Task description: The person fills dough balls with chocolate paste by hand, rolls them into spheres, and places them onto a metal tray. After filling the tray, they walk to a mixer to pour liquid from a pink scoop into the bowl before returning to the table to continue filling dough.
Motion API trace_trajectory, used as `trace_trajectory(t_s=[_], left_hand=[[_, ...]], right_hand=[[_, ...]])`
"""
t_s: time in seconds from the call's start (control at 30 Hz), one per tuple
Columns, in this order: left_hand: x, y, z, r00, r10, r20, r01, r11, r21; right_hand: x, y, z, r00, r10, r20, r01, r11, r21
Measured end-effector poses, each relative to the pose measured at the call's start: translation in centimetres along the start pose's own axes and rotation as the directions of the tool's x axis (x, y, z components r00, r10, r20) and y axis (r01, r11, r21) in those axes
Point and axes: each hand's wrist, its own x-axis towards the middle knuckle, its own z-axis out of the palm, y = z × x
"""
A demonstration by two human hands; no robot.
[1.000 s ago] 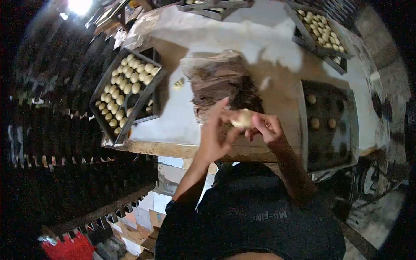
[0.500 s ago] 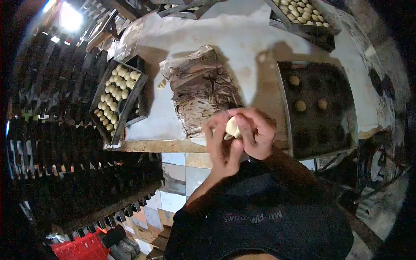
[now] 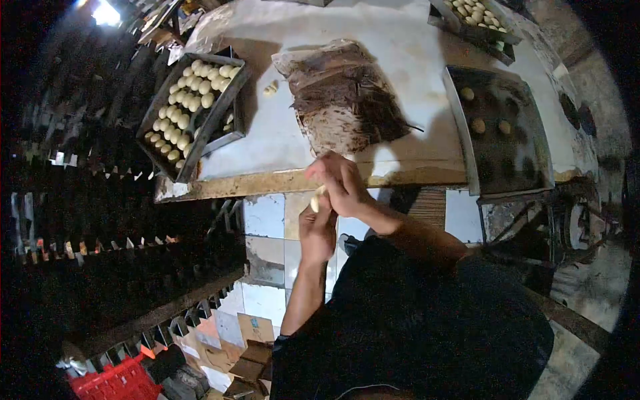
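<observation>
A small piece of pale dough [image 3: 318, 200] is between my two hands, just in front of the table's near edge. My left hand [image 3: 316, 233] is closed around its lower end, the fingers pointing upward. Above it, my right hand [image 3: 339, 183] is closed over the dough's upper part with bent fingers. The fingers hide some of the dough. Beyond the hands, a brown, wrinkled, flaky sheet [image 3: 353, 100] lies flat on the table. A dark tray [image 3: 460, 133] with round hollows stands to the right, with three dough balls in it.
At the left, a wooden box [image 3: 215, 115] full of dough balls sits tilted on another box. A second box [image 3: 460, 28] of dough balls is at the far right. Dough scraps [image 3: 270, 88] lie by the sheet. A red crate [image 3: 117, 383] is on the floor.
Both hands have moved left and closer to my body, off the sheet's near corner. My right hand has turned over the dough. The view has shifted, so the table appears higher.
</observation>
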Motion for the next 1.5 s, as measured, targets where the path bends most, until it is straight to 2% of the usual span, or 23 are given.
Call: trace_trajectory(t_s=[0.07, 0.1, 0.13, 0.17, 0.2, 0.23, 0.27, 0.33, 0.47, 0.5, 0.6, 0.7, 0.83, 0.93, 0.97, 1.1, 1.17, 1.27, 1.3, 1.37, 1.43, 1.47, 1.5], left_hand=[[0.4, 0.4, -1.6, 0.976, -0.160, 0.146, 0.201, 0.921, -0.334], [0.6, 0.1, -2.4, 0.961, -0.196, 0.197, 0.255, 0.903, -0.345], [0.8, 0.0, -2.7, 0.940, -0.233, 0.248, 0.311, 0.883, -0.352], [0.9, 0.0, -2.5, 0.936, -0.241, 0.258, 0.320, 0.888, -0.330], [0.9, 0.9, -1.3, 0.932, -0.245, 0.268, 0.324, 0.893, -0.313], [1.0, 1.3, -0.5, 0.930, -0.245, 0.275, 0.324, 0.898, -0.297], [1.5, 1.2, -0.4, 0.938, -0.235, 0.255, 0.300, 0.919, -0.256], [2.8, 1.6, -0.3, 0.957, -0.200, 0.211, 0.235, 0.960, -0.155], [6.0, 2.0, 0.5, 0.962, -0.173, 0.211, 0.180, 0.984, -0.014], [6.8, 2.1, 0.7, 0.968, -0.162, 0.192, 0.165, 0.986, -0.004], [9.4, 2.0, 0.8, 0.978, -0.158, 0.137, 0.154, 0.987, 0.045], [11.3, 2.3, 1.9, 0.993, -0.097, 0.061, 0.091, 0.991, 0.098], [12.8, 2.2, 3.2, 0.998, -0.060, 0.027, 0.058, 0.997, 0.047], [13.7, 1.7, 4.0, 0.996, -0.089, -0.021, 0.089, 0.996, 0.019], [13.8, 1.6, 4.4, 0.996, -0.082, -0.033, 0.082, 0.997, 0.010], [14.7, 1.5, 5.1, 0.993, -0.086, -0.085, 0.083, 0.996, -0.038], [15.3, 1.4, 5.4, 0.993, -0.098, -0.060, 0.095, 0.994, -0.062], [16.8, 0.9, 5.7, 0.996, -0.093, -0.014, 0.091, 0.993, -0.078], [17.3, 0.3, 6.0, 0.996, -0.085, -0.042, 0.082, 0.995, -0.064], [18.4, -0.4, 7.0, 0.992, -0.089, -0.093, 0.082, 0.994, -0.072], [19.3, -0.9, 8.9, 0.957, -0.170, -0.235, 0.152, 0.984, -0.091], [19.7, -1.0, 9.4, 0.929, -0.208, -0.306, 0.184, 0.977, -0.107], [20.8, -3.0, 7.0, 0.944, -0.263, -0.202, 0.243, 0.963, -0.115]], right_hand=[[-0.4, 1.2, -1.1, 0.992, -0.088, 0.092, 0.092, 0.995, -0.046], [-0.5, 1.6, -1.9, 0.984, 0.019, 0.180, -0.021, 1.000, 0.011], [-1.0, 3.2, -2.1, 0.994, -0.087, 0.067, 0.093, 0.992, -0.090], [-1.0, 5.1, -4.1, 0.987, 0.156, 0.050, -0.150, 0.983, -0.104], [0.6, 4.7, -6.9, 0.980, 0.196, 0.016, -0.184, 0.940, -0.288], [0.4, 9.1, -9.3, 0.972, 0.047, -0.232, -0.157, 0.861, -0.485], [0.3, 14.3, -13.0, 0.968, -0.104, -0.226, -0.098, 0.675, -0.731], [-0.1, 19.4, -19.5, 0.992, -0.024, -0.127, -0.107, 0.401, -0.910], [3.9, 13.8, -19.8, 0.826, 0.561, 0.048, -0.210, 0.385, -0.899], [4.6, 13.3, -19.1, 0.900, 0.425, 0.101, -0.064, 0.357, -0.932], [6.5, 14.2, -17.2, 0.941, 0.095, 0.324, 0.256, 0.428, -0.867], [8.5, 15.8, -17.4, 0.896, 0.270, 0.352, 0.142, 0.577, -0.804], [11.7, 18.8, -18.6, 0.937, 0.194, 0.289, 0.152, 0.520, -0.841], [13.0, 19.3, -17.5, 0.918, 0.036, 0.394, 0.343, 0.425, -0.838], [15.4, 17.2, -16.1, 0.770, 0.486, 0.414, 0.226, 0.399, -0.888], [13.1, 27.6, -16.4, 0.717, 0.430, 0.549, 0.299, 0.522, -0.799], [15.6, 22.6, -17.1, 0.783, 0.332, 0.526, 0.228, 0.634, -0.739], [18.6, 22.8, -18.9, 0.654, 0.276, 0.704, 0.266, 0.788, -0.556], [20.0, 21.3, -19.9, 0.599, 0.378, 0.706, 0.125, 0.827, -0.548], [19.5, 24.8, -21.2, 0.603, 0.271, 0.750, -0.058, 0.953, -0.298], [18.4, 25.1, -22.1, 0.566, 0.312, 0.763, -0.363, 0.925, -0.109], [17.4, 23.9, -21.9, 0.661, 0.229, 0.714, -0.285, 0.958, -0.043], [16.4, 22.1, -21.4, 0.743, 0.140, 0.655, -0.198, 0.980, 0.015]])
